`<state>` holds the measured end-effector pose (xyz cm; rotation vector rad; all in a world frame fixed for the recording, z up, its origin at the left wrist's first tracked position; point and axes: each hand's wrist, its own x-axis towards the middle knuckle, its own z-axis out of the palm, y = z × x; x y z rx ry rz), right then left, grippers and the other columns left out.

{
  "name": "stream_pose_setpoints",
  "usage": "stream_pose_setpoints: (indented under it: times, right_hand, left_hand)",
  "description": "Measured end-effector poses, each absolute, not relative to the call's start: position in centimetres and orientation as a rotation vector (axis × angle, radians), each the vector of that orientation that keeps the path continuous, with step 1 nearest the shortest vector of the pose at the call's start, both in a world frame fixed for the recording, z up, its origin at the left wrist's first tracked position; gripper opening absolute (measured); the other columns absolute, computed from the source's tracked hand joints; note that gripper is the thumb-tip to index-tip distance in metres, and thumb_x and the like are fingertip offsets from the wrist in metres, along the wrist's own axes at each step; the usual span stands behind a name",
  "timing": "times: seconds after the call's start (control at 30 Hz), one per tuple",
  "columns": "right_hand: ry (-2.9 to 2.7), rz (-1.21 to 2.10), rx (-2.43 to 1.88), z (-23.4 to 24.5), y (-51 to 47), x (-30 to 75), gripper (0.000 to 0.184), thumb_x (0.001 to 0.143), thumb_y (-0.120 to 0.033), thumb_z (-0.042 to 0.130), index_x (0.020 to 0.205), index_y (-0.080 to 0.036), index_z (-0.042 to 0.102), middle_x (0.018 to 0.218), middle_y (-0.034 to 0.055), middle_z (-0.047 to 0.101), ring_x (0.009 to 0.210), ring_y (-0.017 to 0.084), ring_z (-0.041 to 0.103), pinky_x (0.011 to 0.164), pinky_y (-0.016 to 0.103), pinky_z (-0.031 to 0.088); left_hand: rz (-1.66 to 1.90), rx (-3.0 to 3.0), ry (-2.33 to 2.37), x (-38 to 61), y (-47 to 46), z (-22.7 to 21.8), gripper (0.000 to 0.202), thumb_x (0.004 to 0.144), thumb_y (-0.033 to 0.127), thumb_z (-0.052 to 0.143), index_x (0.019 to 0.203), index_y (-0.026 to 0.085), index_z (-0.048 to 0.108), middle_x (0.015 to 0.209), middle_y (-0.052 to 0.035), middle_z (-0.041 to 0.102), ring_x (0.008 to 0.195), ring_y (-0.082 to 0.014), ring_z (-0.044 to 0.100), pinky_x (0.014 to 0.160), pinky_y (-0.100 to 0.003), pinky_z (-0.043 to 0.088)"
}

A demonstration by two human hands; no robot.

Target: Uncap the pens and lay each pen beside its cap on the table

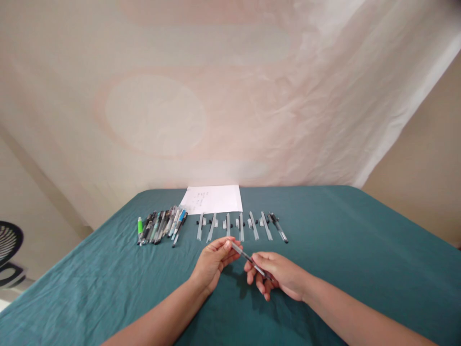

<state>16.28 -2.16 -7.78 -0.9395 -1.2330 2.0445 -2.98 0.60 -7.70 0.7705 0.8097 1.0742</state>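
Observation:
Both my hands hold one thin clear pen (245, 256) above the teal cloth. My left hand (213, 262) pinches its upper end between thumb and fingers. My right hand (277, 275) grips the lower, darker end with curled fingers. Just beyond my hands lies a row of several clear pen barrels (240, 227) with small caps and dark bits beside them. One assembled dark pen (278, 227) lies at the right end of that row.
A bunch of several assembled pens (163, 224), one with a green cap, lies at the left. A white sheet of paper (213, 198) rests at the table's far edge. The teal tablecloth (360, 240) stretches right. A pale draped sheet hangs behind.

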Motion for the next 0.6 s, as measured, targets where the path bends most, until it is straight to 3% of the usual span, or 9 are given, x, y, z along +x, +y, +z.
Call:
stream_pose_setpoints:
  times: [0.13, 0.3, 0.43, 0.6]
  right_hand:
    - [-1.230, 1.987, -0.953, -7.82, -2.25, 16.22, 0.035, 0.079, -0.050, 0.055, 0.088, -0.017, 0.048, 0.084, 0.0014, 0.059, 0.051, 0.006, 0.053, 0.042, 0.020, 0.047]
    - [-1.240, 2.038, -0.929, -7.91, -2.21, 16.22, 0.042, 0.084, -0.055, 0.042, 0.092, -0.015, 0.049, 0.080, 0.0035, 0.060, 0.046, 0.006, 0.051, 0.041, 0.020, 0.047]
    - [-1.223, 1.974, -0.966, -7.93, -2.18, 16.20, 0.036, 0.075, -0.049, 0.060, 0.087, -0.018, 0.045, 0.083, 0.0001, 0.058, 0.050, 0.007, 0.053, 0.042, 0.020, 0.048]
    - [-1.233, 2.017, -0.949, -7.89, -2.23, 16.14, 0.041, 0.082, -0.057, 0.045, 0.091, -0.017, 0.047, 0.081, 0.0020, 0.059, 0.046, 0.006, 0.050, 0.042, 0.022, 0.048]
  left_hand:
    - [1.073, 0.773, 0.818, -2.99, 0.64, -7.61, 0.026, 0.074, 0.028, 0.067, 0.093, 0.012, 0.063, 0.096, -0.0124, 0.068, 0.090, -0.0216, 0.064, 0.084, -0.034, 0.048]
    - [1.079, 0.775, 0.819, -3.03, 0.63, -7.66, 0.027, 0.073, 0.029, 0.068, 0.093, 0.012, 0.063, 0.096, -0.0123, 0.068, 0.090, -0.0216, 0.064, 0.084, -0.034, 0.048]
    - [1.078, 0.776, 0.806, -3.02, 0.57, -7.62, 0.029, 0.072, 0.029, 0.069, 0.094, 0.012, 0.064, 0.096, -0.0125, 0.068, 0.089, -0.0216, 0.064, 0.084, -0.035, 0.049]
    - [1.071, 0.774, 0.817, -3.07, 0.64, -7.54, 0.027, 0.072, 0.029, 0.069, 0.093, 0.012, 0.064, 0.096, -0.0121, 0.068, 0.089, -0.0214, 0.064, 0.083, -0.033, 0.049]
